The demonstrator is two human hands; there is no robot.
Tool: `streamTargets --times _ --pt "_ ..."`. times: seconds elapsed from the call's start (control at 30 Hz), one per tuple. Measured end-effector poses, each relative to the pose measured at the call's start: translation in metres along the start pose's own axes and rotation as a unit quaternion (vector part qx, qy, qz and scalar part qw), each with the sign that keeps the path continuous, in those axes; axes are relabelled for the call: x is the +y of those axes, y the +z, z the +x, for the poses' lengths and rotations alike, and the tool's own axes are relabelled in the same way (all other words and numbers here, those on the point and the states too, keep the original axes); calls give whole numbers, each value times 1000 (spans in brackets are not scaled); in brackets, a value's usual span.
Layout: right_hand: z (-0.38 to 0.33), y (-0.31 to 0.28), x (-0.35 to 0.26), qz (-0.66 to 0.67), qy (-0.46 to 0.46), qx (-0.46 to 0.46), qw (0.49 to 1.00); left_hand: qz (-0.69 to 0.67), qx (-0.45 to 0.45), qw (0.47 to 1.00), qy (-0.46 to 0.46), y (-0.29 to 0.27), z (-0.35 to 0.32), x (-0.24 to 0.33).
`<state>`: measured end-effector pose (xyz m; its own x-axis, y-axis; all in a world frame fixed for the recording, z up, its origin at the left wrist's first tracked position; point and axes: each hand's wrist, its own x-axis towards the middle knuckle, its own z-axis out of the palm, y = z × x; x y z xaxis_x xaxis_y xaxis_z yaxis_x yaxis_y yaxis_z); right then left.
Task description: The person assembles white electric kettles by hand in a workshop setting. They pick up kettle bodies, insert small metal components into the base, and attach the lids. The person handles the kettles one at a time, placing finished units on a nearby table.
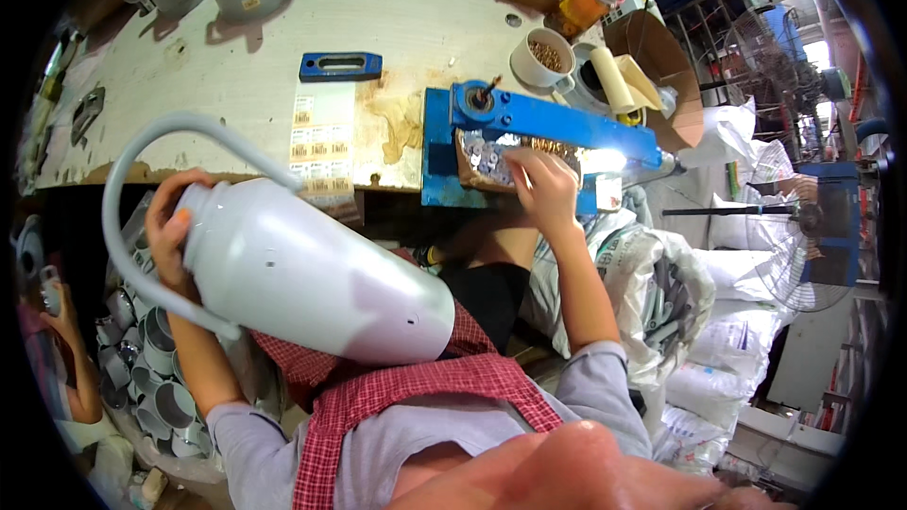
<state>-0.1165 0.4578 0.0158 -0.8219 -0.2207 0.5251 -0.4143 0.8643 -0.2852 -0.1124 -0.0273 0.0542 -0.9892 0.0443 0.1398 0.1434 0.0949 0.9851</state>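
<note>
A pale grey plastic jug body (pixel 321 274) lies tilted across my lap, its narrow neck toward the left. My left hand (pixel 168 231) is closed round that neck. A curved grey handle (pixel 115 217) loops over my left wrist from the jug's shoulder. My right hand (pixel 548 187) is at an open box (pixel 470 177) of small silvery washers and brass-coloured pieces, with its fingertips pinched together over the contents. Whatever is between them is hidden. Just above the box runs the arm of a blue metal bench press (pixel 567 127), lit by a bright lamp.
A mug (pixel 540 61) of small brass parts and a jar (pixel 590 5) of orange liquid stand beyond the press. A blue slotted block (pixel 340 66) and label sheet (pixel 323 137) lie on the table. Grey rings (pixel 156 368) fill a bin leftward, near another person's hand (pixel 64 316).
</note>
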Motion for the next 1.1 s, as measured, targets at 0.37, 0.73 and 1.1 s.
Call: streamTargets --times 0.37,0.73,1.1 --pt "107 -24 -33 31 -185 186 965 -244 277 928 -46 -27 -26 -48" --pt "92 -16 -17 -7 -231 144 962 -269 313 910 -46 -1 8 -49" --pt "-22 -32 -28 382 317 244 833 -199 186 960 61 135 73 -26"
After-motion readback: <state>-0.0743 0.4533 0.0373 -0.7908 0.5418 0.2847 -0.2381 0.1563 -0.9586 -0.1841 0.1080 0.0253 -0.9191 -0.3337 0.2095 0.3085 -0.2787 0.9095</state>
